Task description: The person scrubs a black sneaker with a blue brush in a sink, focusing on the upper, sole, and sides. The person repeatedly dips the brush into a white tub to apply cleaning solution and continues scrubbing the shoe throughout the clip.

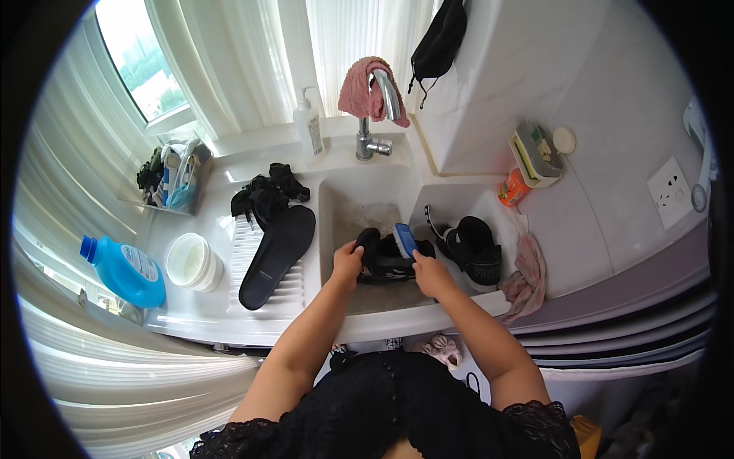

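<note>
Over the sink basin (332,203), my left hand (349,262) grips one end of a black shoe (386,268). My right hand (433,275) is closed round a blue scrubbing brush (404,239), whose head is over the shoe's opening; whether the bristles touch it I cannot tell. Some cloudy water (367,213) shows in the basin behind the shoe. A second black shoe (474,249) sits in the smaller basin to the right. A black insole (277,256) lies on the ribbed washboard to the left, with black laces or cloth (267,197) bunched behind it.
On the left stand a blue detergent bottle (126,271), a white tub (193,262) and a clear box (180,177) of small items. Behind are a white pump bottle (309,126) and a faucet (365,144) draped with a pink cloth (365,88). A damp rag (526,279) hangs at right.
</note>
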Demonstrator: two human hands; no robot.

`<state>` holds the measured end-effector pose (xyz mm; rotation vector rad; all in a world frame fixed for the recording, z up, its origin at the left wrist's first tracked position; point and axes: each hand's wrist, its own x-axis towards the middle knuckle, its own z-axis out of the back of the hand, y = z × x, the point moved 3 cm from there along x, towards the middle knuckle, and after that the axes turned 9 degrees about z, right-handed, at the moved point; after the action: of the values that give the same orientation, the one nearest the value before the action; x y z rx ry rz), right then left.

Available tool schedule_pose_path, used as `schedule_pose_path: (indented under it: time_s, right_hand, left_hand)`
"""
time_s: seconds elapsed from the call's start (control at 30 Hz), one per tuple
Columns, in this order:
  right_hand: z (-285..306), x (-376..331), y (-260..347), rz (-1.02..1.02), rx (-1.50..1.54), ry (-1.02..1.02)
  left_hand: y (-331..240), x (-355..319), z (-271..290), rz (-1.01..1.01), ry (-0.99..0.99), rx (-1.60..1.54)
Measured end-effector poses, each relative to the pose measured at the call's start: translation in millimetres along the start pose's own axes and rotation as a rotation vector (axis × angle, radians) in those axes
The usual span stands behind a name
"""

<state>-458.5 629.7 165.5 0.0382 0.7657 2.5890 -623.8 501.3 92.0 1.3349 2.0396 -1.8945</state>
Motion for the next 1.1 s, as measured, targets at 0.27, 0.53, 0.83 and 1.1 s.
schedule_pose_path:
  time_s: [0.27, 0.53, 0.83, 1.1]
  right_hand:
    - [22, -44, -13, -0.023, 0.193, 0.011]
    - [55, -49, 7, -0.216, 0.697, 0.347]
    - [42, -15, -38, -0.149, 0.335, 0.193]
    - [-51, 18, -40, 0.012, -0.04, 0.461]
  left_hand:
    - [-98, -10, -57, -0.617, 0.008, 0.885]
    - [-106, -4, -36, -0.757, -0.042, 1.059]
    - [-47, -6, -32, -0.813, -0.127, 1.19]
    - [8, -17, -25, -0.742, -0.074, 1.773]
